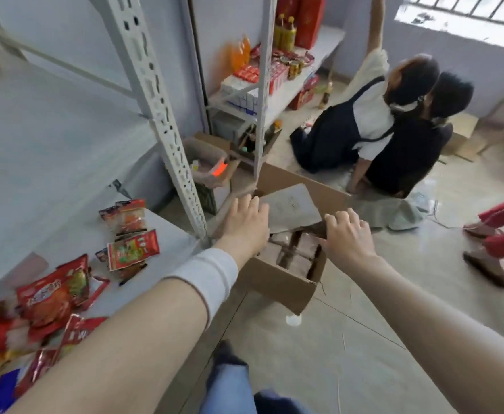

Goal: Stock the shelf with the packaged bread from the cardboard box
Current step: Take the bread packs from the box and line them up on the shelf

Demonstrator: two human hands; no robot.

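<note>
Beside the shelf [71, 234], where red snack packets [133, 249] are lying with print too blurred to read, our left hand [244, 224] is hovering with loosely bent fingers at the edge of the grey sheet [289, 209], gripping nothing we can make out. We are judging it best to lift that faintly marked sheet clear before taking the packaged bread [292, 249] lying in the cardboard box [280, 283] on the floor [364, 339]; our right hand [347, 237] is curling at the box's rim, its hold impossible to tell.

Brown cardboard box [277, 282], red snack packets [50, 297], white shelf [161, 222]
</note>
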